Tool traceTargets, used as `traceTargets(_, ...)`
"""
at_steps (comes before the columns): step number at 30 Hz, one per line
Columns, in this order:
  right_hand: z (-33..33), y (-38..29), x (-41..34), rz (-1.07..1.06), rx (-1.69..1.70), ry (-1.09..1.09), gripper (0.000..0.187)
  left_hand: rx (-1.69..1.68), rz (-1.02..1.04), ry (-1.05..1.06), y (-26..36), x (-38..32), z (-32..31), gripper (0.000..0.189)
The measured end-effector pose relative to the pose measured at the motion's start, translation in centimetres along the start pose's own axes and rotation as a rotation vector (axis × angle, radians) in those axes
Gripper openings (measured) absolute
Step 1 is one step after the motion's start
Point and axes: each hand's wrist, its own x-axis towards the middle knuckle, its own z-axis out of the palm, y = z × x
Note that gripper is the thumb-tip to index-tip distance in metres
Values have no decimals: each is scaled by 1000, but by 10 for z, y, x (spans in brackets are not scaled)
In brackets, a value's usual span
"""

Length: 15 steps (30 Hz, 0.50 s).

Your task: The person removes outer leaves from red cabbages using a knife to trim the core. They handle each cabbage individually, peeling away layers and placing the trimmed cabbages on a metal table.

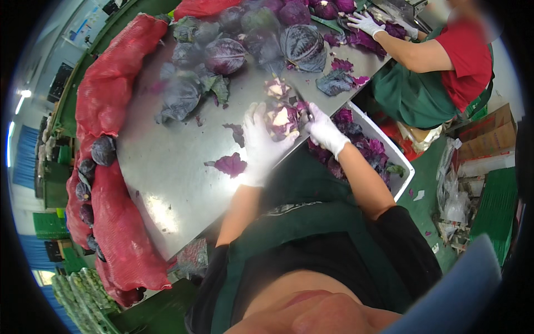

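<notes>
My left hand, in a white glove, holds a trimmed red cabbage on the steel table, its pale cut stem side facing up. In my gloved right hand is a knife, its dark blade beside the cabbage's right side. Another trimmed cabbage sits just beyond the held one. Loose purple leaves lie left of my left hand. Untrimmed red cabbages with dark outer leaves are heaped towards the far side of the table.
Red mesh sacks of cabbages line the table's left side. A white bin of purple leaves stands below the near right edge. At the far right, a co-worker in a red shirt has gloved hands on purple leaves.
</notes>
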Motion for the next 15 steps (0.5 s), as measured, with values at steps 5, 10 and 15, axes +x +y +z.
traceTargets(5, -40, 14, 21, -306, -696, 374, 66, -276, -99, -287, -13, 12, -31, 102)
traceTargets(10, -7, -35, -25, -644, -678, 104, 80, -381, -108, -405, -16, 27, -44, 114)
traceTargets(15, 0, -34, -27, -634, -621, -39, 76, -516, -242, -376, -15, 21, -29, 122)
